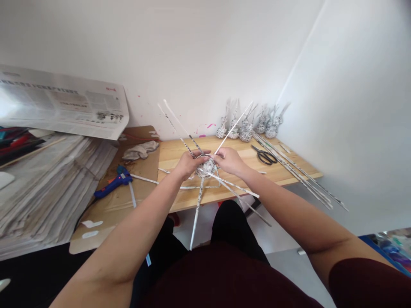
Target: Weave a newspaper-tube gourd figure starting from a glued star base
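Note:
A small round woven piece of rolled newspaper strips (205, 170) is held up over the front part of the wooden table. Long paper strips stick out from it in several directions, some upward, some down past the table edge. My left hand (190, 163) grips its left rim, thumb on top. On the right, my right hand (228, 161) pinches at the far rim, where a white paper strip (233, 128) rises toward the wall. The fingertips of both hands are close together. Part of the weave is hidden behind them.
Several woven paper gourd shapes (245, 131) stand by the wall. Black scissors (266, 156) lie beside long paper strips (295, 169) that overhang the table edge (192, 202). At left are a blue glue gun (112, 182), a glove (140, 150), cardboard (109, 216) and stacked newspapers (54, 188).

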A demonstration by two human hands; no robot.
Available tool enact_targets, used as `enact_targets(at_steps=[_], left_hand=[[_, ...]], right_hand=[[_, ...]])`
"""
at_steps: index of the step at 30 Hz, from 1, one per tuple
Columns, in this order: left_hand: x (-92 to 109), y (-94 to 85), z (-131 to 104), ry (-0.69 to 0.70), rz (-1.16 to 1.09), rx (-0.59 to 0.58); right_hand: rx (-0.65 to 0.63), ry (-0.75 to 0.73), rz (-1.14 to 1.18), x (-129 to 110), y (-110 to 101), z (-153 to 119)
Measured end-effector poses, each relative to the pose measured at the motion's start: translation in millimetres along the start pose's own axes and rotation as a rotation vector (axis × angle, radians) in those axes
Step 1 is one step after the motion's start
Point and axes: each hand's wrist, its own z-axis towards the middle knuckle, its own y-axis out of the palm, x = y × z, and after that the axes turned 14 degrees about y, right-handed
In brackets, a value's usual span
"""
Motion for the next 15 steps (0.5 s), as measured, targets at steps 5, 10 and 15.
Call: enact_targets(at_steps=[5,10,15], left_hand=[[5.6,2.5,0.3,-0.019,-0.029,0.013],[6.9,3.9,0.0,-0.079,-0.086,0.057],[3.9,0.3,-0.7,-0.042,-0.016,0.07]], right_hand=[[0.049,0.009,-0.108,-4.0,-2.5,-4.2],[0.068,-0.014,-0.11,-6.6,-4.0,-8.4],[-0.068,-0.089,-0.051,-4.0,-11.1,-7.8]])
